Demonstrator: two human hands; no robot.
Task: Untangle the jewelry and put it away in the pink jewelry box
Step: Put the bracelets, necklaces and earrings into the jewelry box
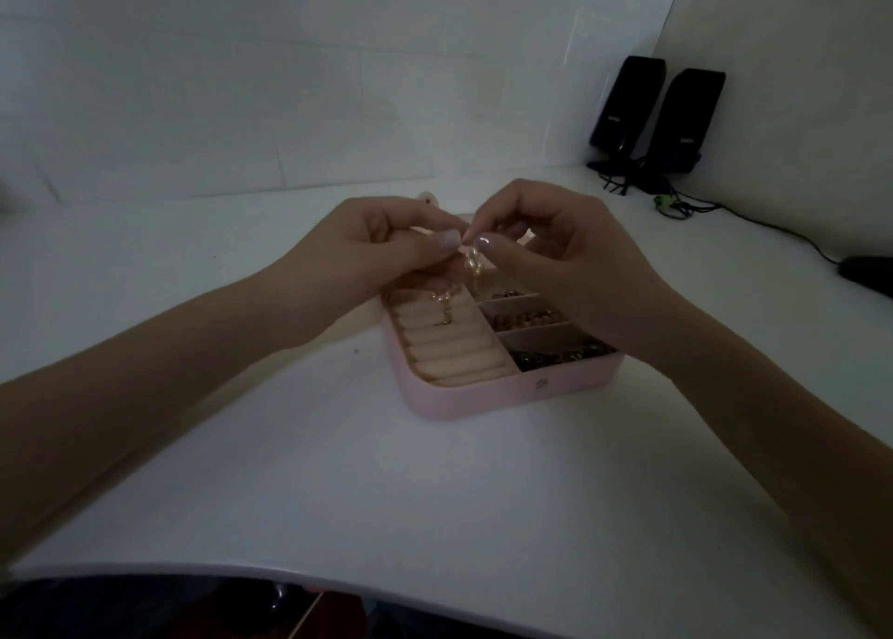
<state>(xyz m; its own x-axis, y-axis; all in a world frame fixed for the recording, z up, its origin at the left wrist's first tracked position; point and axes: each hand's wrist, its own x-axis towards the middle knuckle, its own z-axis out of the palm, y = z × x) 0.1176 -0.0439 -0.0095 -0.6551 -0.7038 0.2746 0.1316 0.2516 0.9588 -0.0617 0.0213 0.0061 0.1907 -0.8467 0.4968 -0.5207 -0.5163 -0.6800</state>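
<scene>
The pink jewelry box (483, 397) lies open on the white table, with cream ring rolls on its left side and three compartments on its right holding dark and gold jewelry. Above the box, my left hand (386, 247) and my right hand (546, 247) meet fingertip to fingertip. Both pinch a piece of pearl and gold jewelry (471, 262). A beaded strand with a gold chain end (107, 307) hangs from under my left hand over the ring rolls. The box's lid is mostly hidden behind my hands.
Two black speakers (662, 111) stand at the back right by the wall, with tangled cables (676, 201) running right toward a dark mouse (867, 276). The table's near edge curves just below my forearms.
</scene>
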